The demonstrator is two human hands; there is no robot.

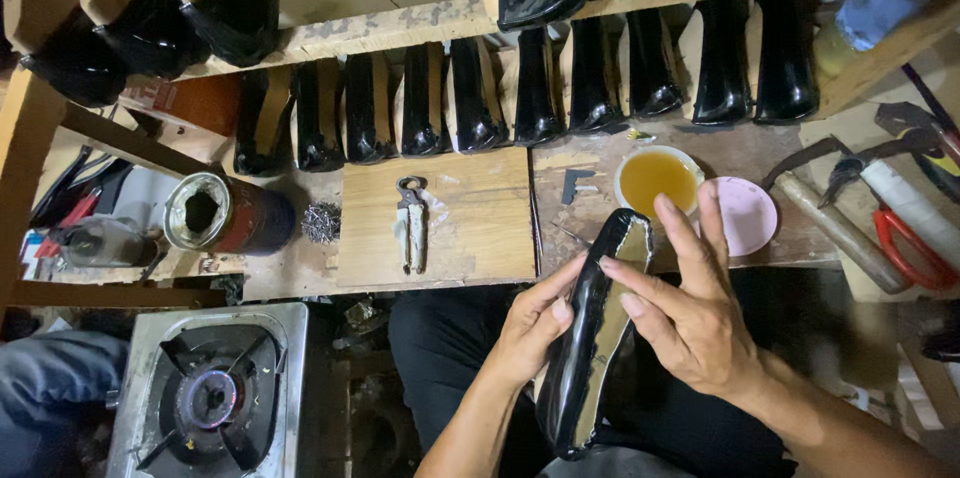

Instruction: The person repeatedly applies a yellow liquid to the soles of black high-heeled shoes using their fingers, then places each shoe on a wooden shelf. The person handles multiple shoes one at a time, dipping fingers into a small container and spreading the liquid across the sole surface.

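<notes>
Holding the shoe (590,338) over my lap, I have my left hand (530,323) wrapped around its left edge, fingers clamped on it. My right hand (690,308) rests open-fingered along the right side, fingertips touching the sole. Its long axis runs near to far, toe toward the glue bowl (657,178) just beyond. Pincers (411,223) lie far left.
</notes>
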